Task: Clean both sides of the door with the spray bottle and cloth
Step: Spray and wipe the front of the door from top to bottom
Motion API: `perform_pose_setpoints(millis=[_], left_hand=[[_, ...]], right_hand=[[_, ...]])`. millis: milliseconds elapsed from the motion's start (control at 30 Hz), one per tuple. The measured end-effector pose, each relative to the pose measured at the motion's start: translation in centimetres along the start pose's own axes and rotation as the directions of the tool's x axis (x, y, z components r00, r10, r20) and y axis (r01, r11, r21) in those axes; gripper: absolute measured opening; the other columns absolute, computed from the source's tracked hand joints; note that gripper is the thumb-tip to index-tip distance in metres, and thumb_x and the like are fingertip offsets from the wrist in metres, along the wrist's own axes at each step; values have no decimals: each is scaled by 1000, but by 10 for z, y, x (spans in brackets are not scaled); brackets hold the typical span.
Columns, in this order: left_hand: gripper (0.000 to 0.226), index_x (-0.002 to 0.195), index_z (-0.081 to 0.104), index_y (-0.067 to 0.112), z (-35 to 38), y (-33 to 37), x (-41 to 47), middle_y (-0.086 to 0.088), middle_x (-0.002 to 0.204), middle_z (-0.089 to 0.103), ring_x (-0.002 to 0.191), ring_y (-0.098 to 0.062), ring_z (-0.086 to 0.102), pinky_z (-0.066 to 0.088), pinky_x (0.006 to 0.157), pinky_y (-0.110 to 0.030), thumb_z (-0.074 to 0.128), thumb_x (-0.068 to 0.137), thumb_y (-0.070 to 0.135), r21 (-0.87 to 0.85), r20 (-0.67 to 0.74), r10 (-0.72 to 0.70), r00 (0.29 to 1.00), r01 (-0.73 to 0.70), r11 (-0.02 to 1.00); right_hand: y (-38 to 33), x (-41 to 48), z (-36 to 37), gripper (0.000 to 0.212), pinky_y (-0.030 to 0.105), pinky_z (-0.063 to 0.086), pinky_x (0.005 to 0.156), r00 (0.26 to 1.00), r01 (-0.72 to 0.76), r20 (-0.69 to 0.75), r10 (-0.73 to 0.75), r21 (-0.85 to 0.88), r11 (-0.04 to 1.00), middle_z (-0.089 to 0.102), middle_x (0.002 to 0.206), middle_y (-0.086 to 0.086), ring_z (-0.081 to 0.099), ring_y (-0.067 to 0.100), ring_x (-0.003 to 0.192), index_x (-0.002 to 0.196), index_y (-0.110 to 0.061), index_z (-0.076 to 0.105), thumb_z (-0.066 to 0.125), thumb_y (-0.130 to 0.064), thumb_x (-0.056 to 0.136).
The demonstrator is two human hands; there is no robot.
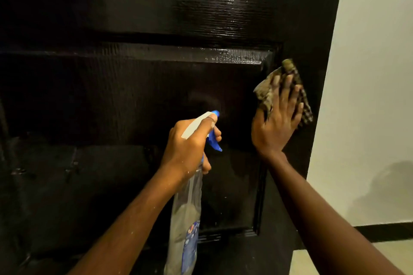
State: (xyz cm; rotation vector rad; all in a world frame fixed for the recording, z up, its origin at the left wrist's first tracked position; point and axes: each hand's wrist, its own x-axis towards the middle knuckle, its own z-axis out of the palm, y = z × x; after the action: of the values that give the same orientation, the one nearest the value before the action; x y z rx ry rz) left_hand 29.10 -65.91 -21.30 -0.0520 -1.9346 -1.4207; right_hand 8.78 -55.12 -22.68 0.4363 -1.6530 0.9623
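A glossy black panelled door (138, 87) fills most of the view, with wet sheen along its upper rails. My left hand (190, 143) grips the neck of a clear spray bottle (185, 214) with a white and blue trigger head, a finger on the trigger and the nozzle aimed at the door panel. My right hand (276, 123) presses a checked brown cloth (266, 91) flat against the door's right stile, fingers straight and spread over it.
A white wall (368, 96) stands to the right of the door's edge. A dark skirting strip (384, 230) runs along its base, with pale floor (317, 261) below.
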Motion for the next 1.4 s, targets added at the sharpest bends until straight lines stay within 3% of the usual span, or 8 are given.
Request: perform_pose_setpoints(millis=[133, 367, 633, 767, 900, 1033, 1167, 1400], left_hand=[[44, 79, 66, 3, 10, -5, -2, -11, 82, 71, 36, -28, 52, 44, 42, -28, 46, 102, 35, 13, 3, -9, 1000, 9, 1000], [44, 80, 66, 1, 18, -10, -6, -10, 81, 71, 34, -27, 52, 44, 41, -27, 44, 103, 32, -8, 13, -1, 1000, 1, 1000], [48, 77, 67, 4, 28, -21, -8, -9, 80, 72, 34, -26, 53, 45, 40, -27, 46, 91, 45, -33, -5, -3, 1000, 3, 999], [44, 79, 66, 4, 32, -27, -12, -10, 80, 71, 35, -27, 53, 47, 41, -29, 45, 102, 35, -28, -2, -8, 1000, 8, 1000], [43, 81, 65, 1, 37, -34, -14, -11, 82, 71, 35, -25, 52, 46, 41, -30, 44, 102, 31, -42, 9, -27, 1000, 27, 999], [42, 82, 66, 1, 43, -43, -14, -12, 82, 71, 34, -24, 52, 44, 39, -28, 44, 103, 31, -33, 11, -18, 1000, 18, 999], [42, 82, 66, 1, 47, -52, -18, -12, 81, 71, 33, -24, 53, 44, 39, -27, 43, 103, 30, -16, 12, -19, 1000, 20, 1000], [43, 81, 65, 0, 37, -60, -25, -13, 81, 71, 33, -26, 52, 45, 39, -28, 42, 104, 29, -20, 41, -35, 999, 36, 999]], right_hand=[[59, -46, -2, 61, 51, 5, 125, 981, 173, 87, -174, 16, 985, 12, 167, -2, 4, 20, 156, 159, -23, 24, 32, -45, 102], [38, 24, -12, 69, 51, 1, 125, 857, -483, -64, 512, 249, 840, 9, 170, 1, 3, 20, 157, 162, -23, 12, 32, -42, 99], [76, -49, -3, 58, 57, 12, 123, 952, 289, 114, -283, -41, 956, 17, 166, 6, 9, 26, 155, 158, -22, 26, 30, -45, 106], [90, -85, -12, 65, 55, 2, 125, 980, -200, 28, 198, 105, 974, 8, 169, 6, 3, 25, 156, 160, -34, 5, 30, -42, 101], [47, -36, -7, 74, 47, 2, 125, 705, -661, -41, 708, 324, 677, 10, 169, 4, 5, 17, 156, 161, -20, 10, 32, -43, 94], [41, -51, 1, 63, 46, -1, 125, 988, -146, -39, 148, 69, 987, 12, 168, 11, 4, 24, 156, 160, -18, 18, 33, -40, 102], [98, -110, 1, 58, 51, 5, 124, 968, 219, 132, -213, -33, 975, 1, 168, -3, -1, 19, 156, 160, -25, 16, 25, -44, 106], [58, -103, -5, 62, 47, -5, 125, 916, -386, 11, 400, 290, 876, 6, 167, -1, 0, 23, 156, 156, -30, 11, 31, -36, 97]])
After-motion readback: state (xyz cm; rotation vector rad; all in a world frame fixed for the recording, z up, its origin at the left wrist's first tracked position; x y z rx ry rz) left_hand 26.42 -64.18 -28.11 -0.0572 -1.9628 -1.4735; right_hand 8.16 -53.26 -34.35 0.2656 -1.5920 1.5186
